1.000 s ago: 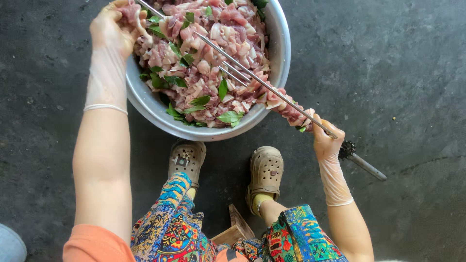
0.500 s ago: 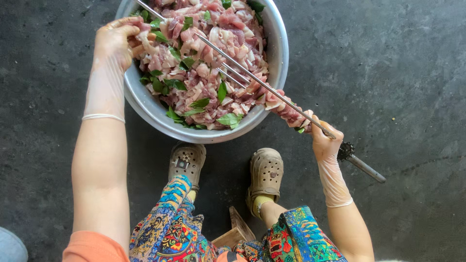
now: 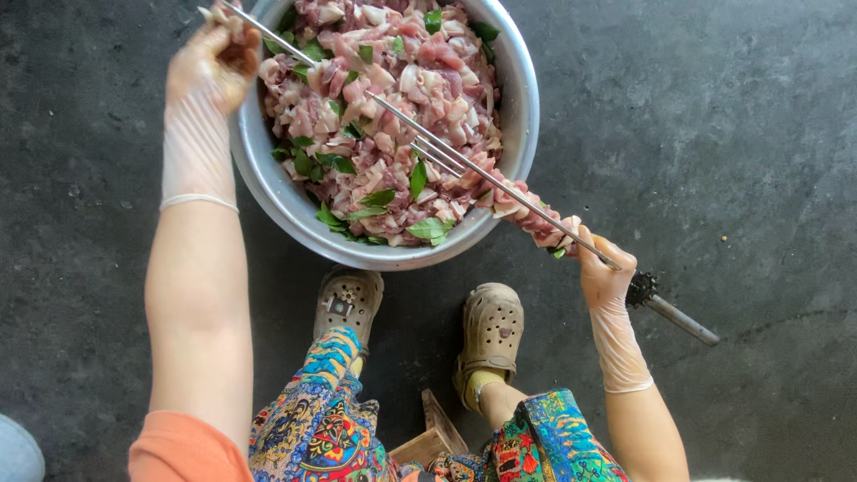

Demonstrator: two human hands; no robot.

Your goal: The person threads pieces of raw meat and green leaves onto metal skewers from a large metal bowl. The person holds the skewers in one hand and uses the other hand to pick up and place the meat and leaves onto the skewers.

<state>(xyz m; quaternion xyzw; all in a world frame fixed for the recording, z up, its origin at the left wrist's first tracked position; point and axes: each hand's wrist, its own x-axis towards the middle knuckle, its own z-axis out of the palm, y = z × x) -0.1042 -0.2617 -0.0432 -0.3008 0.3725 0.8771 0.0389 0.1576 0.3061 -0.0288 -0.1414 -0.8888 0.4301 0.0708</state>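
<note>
skewer (image 3: 500,183) slants from right hand (image 3: 605,277), grip closed on it, up-left over bowl (image 3: 522,107).

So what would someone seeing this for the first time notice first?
First the big metal bowl on the dark floor, heaped with pink meat pieces and green leaves. A long metal skewer crosses it, its loaded end in the gloved right hand. The gloved left hand, at the bowl's left rim, pinches meat beside another skewer.
</note>
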